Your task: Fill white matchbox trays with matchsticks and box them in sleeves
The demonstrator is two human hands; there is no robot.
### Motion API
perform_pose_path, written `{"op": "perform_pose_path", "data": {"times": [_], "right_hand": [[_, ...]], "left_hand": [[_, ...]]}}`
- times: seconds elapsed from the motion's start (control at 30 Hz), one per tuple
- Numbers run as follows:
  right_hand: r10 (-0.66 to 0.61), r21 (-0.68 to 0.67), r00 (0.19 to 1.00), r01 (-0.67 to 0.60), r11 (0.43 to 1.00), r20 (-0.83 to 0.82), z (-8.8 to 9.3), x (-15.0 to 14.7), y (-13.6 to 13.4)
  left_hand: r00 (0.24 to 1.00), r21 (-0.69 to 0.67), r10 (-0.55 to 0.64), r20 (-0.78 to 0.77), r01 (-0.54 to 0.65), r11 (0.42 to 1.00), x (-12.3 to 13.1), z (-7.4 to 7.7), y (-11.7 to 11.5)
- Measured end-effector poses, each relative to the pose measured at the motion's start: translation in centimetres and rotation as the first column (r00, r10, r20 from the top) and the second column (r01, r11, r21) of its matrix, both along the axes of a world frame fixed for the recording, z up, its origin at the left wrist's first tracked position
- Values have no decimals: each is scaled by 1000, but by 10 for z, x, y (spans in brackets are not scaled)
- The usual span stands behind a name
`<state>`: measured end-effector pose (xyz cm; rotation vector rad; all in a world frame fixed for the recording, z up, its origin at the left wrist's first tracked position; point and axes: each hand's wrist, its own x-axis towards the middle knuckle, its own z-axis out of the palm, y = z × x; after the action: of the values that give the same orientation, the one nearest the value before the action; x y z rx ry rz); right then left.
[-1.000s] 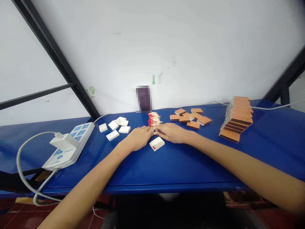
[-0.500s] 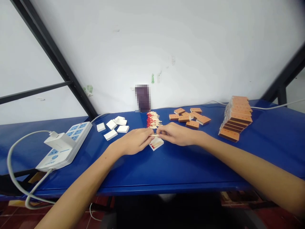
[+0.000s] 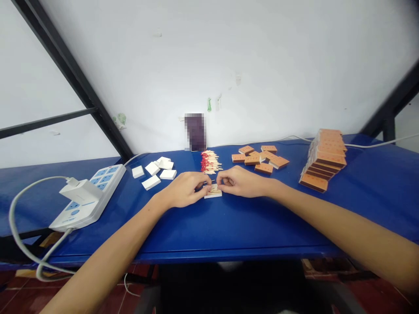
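Everything here I place by the heap of matches (image 3: pixel 211 162), their red heads mostly turned left, lying on the blue desk (image 3: pixel 248 231). Just on the near side of the heap sits a small white tray (image 3: pixel 213 195) with some matches in it. The left hand (image 3: pixel 188 189) is at the tray's left end, thumb and fingers bent toward each other; the right hand (image 3: pixel 240 182) mirrors it at the right end, fingers curled in. Whether either set of fingers grips the tray or a match, or merely rests there, I can't tell from where I stand.

Left of the heap, several white boxes (image 3: pixel 168 174) lie scattered, and farther left is a power strip (image 3: pixel 108 179) with a white plug (image 3: pixel 80 194) in it. To the heap's right lie loose orange matchboxes (image 3: pixel 263 168); well beyond them, more stand in a leaning stack (image 3: pixel 325 159).
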<state>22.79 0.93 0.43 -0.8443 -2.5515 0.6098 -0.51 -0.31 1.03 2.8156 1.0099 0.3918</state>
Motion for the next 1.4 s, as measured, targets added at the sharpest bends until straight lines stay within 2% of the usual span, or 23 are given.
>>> {"op": "perform_pose_path", "data": {"times": [0.2,0.47,0.57,0.73,0.83,0.9,1.0,1.1,1.23,1.33,1.4], "right_hand": [[20,-35,999,-22,999,-33,-6,-3,0],[31,132,995,-19,991,-90,-8,-1,-1],[62,151,996,-52,987,-59,-10,-2,-2],[37,142,999,-31,989,-39,-13,-4,-2],[27,136,999,-21,991,-43,-14,-5,-3],[4,121,996,6,993,-87,-14,-5,-3],[-40,94,986,56,994,-160,-15,-4,-3],[-30,106,985,49,993,-169,-14,-2,-3],[21,188,997,-7,982,-74,-14,-3,-6],[15,214,1000,-13,977,-10,-14,-6,-8],[10,220,1000,-13,975,16,-14,-7,-8]], "left_hand": [[998,71,70,6,-70,995,-8,-8,14],[992,-8,126,-4,-126,992,-11,-15,21],[992,0,117,-49,-118,993,-9,-16,20],[981,12,161,-111,-160,987,-11,-20,24],[986,-80,165,12,-164,983,-17,-17,26],[983,-204,143,114,-118,972,-21,-11,25],[977,-435,106,184,-15,900,-21,2,19],[978,-554,76,194,45,832,-17,9,13],[978,-538,76,194,41,842,-13,5,12],[949,-442,165,270,-30,896,-12,-4,18],[901,-357,248,355,-115,927,-11,-10,22]]}}
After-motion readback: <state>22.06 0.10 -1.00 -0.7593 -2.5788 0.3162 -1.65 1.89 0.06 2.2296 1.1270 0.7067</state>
